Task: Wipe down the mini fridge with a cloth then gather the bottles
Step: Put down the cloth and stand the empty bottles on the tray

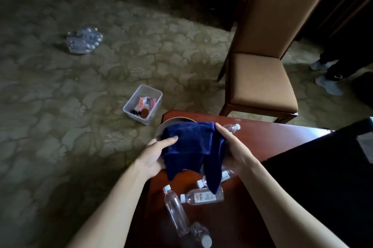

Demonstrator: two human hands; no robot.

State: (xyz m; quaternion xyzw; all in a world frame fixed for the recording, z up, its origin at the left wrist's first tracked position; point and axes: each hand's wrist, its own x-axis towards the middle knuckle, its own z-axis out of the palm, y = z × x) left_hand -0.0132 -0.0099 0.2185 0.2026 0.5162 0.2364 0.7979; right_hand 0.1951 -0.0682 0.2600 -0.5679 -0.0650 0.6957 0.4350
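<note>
**Both hands on blue cloth over bowl**

Left hand (156, 153) and right hand (232, 145) hold the dark blue cloth (191, 147) between them; left fingers lie fairly straight across its top, thumb hidden under the fold, right fingers curled round its right edge. Cloth drapes over a metal bowl (173, 121) on the red-brown table (272, 136). One bottle (232, 127) just beyond the right fingertips. Other bottles (201, 196) lie below the hanging cloth end, nearer the wrists. Black mini fridge (323, 177) right of the right forearm. Plastic bin (144, 102) on carpet beyond left fingers.
</note>
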